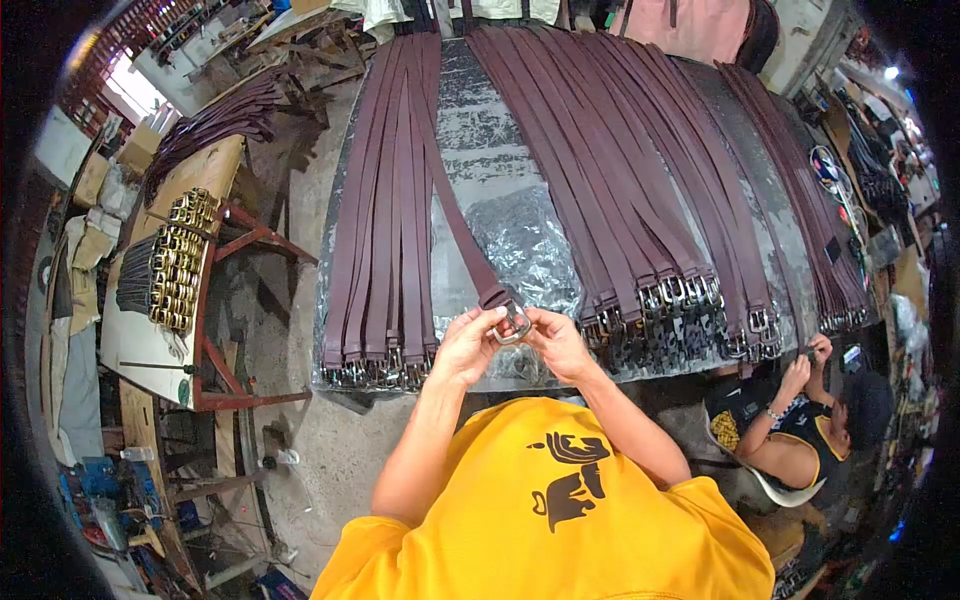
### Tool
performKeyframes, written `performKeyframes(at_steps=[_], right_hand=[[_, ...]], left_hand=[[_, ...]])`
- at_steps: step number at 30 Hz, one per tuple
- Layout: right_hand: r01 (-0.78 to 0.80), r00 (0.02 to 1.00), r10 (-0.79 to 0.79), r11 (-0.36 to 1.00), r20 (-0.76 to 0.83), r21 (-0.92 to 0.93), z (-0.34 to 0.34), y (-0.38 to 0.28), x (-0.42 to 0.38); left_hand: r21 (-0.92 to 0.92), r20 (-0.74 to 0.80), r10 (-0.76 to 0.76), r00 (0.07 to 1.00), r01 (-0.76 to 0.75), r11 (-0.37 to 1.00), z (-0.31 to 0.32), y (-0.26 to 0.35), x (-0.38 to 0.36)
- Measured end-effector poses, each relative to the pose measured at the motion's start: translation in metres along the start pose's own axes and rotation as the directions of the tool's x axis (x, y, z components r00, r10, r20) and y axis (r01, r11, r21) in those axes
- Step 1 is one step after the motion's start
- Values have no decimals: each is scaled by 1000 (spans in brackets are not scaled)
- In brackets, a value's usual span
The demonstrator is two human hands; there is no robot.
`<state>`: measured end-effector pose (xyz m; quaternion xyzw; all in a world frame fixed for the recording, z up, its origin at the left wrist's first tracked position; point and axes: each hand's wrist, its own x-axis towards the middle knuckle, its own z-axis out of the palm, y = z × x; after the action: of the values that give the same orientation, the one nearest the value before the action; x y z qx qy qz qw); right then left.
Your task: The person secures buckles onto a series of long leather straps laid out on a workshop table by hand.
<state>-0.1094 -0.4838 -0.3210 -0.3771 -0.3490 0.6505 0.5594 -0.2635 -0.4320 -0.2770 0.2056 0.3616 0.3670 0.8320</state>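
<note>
Between my two hands is the buckle end of a dark brown leather belt (461,225), whose strap runs away up the table. My left hand (467,345) grips the silver-coloured buckle (513,328) from its left side. On the opposite side my right hand (556,343) pinches the same buckle, fingers closed. Left of my hands lies a row of brown belts (375,200) with their buckles at the near table edge. To the right, a wider spread of belts (610,180) lies with buckles (675,292) bunched at its near end.
The worktable (480,130) has a worn dark top partly under clear plastic (520,235). At left, a side bench (150,345) carries gold-coloured buckles (180,262) and more straps (215,125). A seated co-worker (790,425) handles a strap at the table's right corner.
</note>
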Motion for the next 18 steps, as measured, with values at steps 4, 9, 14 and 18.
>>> performKeyframes(at_steps=[4,9,14,18], right_hand=[[55,998,-55,995,5,-87,0,-10,-3],[-27,995,5,978,-104,-209,5,-17,-6],[-47,994,28,984,-108,-173,12,-20,-7],[151,983,-159,985,-93,-89,10,-13,-6]], left_hand=[[59,-22,46,999,-44,997,-3,-3,6],[50,-32,71,997,-69,996,5,3,5],[66,-69,79,994,-74,995,7,5,10],[87,-55,27,998,-22,996,13,2,11]])
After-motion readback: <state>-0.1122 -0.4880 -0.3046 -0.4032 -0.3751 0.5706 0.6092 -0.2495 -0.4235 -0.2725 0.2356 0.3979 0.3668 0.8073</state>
